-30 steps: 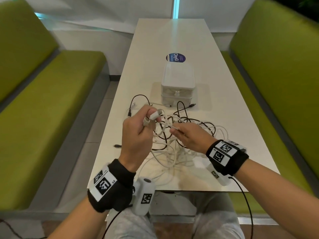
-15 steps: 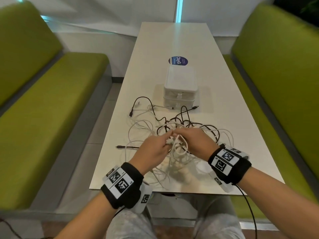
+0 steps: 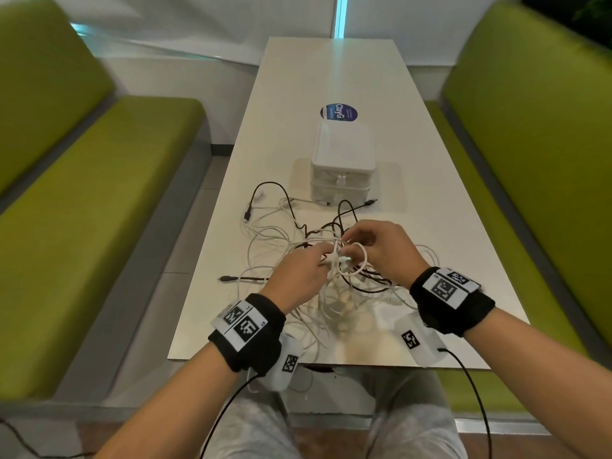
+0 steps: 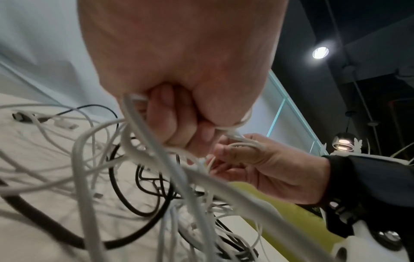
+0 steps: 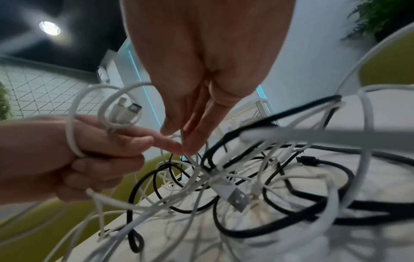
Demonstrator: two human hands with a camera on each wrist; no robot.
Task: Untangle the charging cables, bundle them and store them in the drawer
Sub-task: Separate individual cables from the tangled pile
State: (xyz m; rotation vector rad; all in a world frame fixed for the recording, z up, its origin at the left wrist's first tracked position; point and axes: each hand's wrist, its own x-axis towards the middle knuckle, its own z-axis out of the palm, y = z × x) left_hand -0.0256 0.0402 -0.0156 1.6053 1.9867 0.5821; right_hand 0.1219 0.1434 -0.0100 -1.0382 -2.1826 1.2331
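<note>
both hands [image 3: 344, 260] lifted slightly, left gripping looped white cable [image 5: 74, 127], right seemingly pinching thin white strand [image 5: 182, 141]

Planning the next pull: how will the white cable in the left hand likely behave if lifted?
Likely floppy: the white cable loops limply round the left hand. It probably drags the tangle along, since black cables cross it.
</note>
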